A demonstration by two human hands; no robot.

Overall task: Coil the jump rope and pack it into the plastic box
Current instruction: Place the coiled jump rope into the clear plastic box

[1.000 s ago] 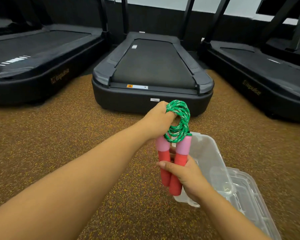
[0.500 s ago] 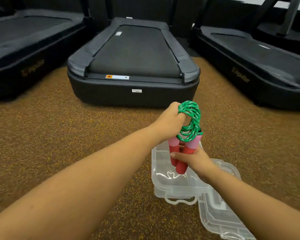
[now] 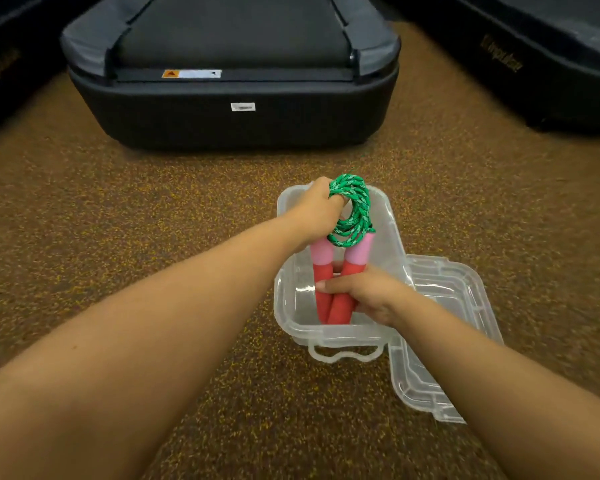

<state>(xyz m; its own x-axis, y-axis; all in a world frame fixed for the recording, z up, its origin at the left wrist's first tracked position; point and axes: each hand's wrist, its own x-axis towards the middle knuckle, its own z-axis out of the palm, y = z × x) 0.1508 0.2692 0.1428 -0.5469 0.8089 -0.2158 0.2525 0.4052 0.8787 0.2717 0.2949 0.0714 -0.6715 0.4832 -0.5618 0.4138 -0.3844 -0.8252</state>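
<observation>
Since the earlier frame the bundle has come down and forward: it was held up in front of the treadmill, short of the box; now it sits over the open clear plastic box, handle ends dipping below the rim. View has tilted down too.

Left hand clenched around the top of the coiled green rope, fingers through the loops, coil held tight. Right hand wrapped around both red-and-pink handles, pinching them together side by side, pink ends up toward the coil.

Box stands on the speckled rubber floor, latch tab toward me. Its clear lid lies flat on the floor, touching the box's right side. Treadmill stands beyond.

Step in hand: coiling looks done; this is the packing step, rope part-way in.

Next move, as I judge it: lay the handles flat along the bottom, fold the coil down beside or on top, then let go with the left hand last so the loops don't spring open. Fit looks snug lengthwise. Lid afterward.
</observation>
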